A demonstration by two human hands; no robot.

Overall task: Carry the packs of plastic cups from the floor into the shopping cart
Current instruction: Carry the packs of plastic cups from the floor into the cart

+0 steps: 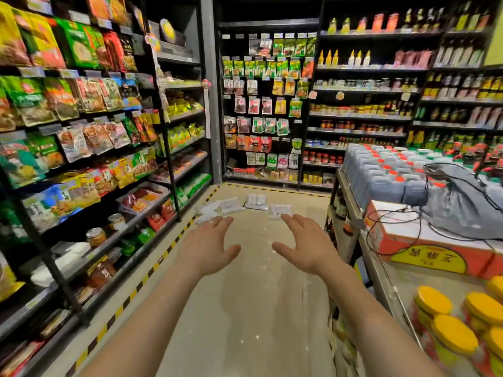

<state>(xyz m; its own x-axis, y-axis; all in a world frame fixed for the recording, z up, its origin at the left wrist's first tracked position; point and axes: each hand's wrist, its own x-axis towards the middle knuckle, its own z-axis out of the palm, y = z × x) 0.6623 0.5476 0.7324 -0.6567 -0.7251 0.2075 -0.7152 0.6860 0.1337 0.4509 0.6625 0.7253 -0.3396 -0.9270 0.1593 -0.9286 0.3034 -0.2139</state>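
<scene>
Both arms reach fwd down a shop aisle, palms down. The left hand [208, 246] has its fingers spread apart & fairly straight, thumb out to the side, holding nothing. The right hand [304, 244] mirrors it: fingers splayed, thumb pointing inward, also w/ nothing in it. The two hands are near each other but not touching, w/ bare floor [250, 308] showing between them. The packs of plastic cups [231, 206] lie on the floor at the far end of the aisle, well beyond the fingertips, in a loose row of clear and white bundles. A few are heaped together on the left by the shelf foot, one lies flat in the middle, and one is just past the right hand's fingers. They're blurry, so the count is unclear, maybe five or so. Yellow-black tape [152, 270] runs along the floor edge on the left, below the snack shelves [81, 131] full of bright bags. At the back is a rack of hanging packets [261, 104]. On the right is a display table [351, 210] w/ an orange box [435, 248], a grey bag [462, 210] on top of it, a black cable [394, 232] trailing over the box, jugs [386, 170] w/ red caps behind, & yellow-lidded jars [449, 330] nearest the camera.
</scene>
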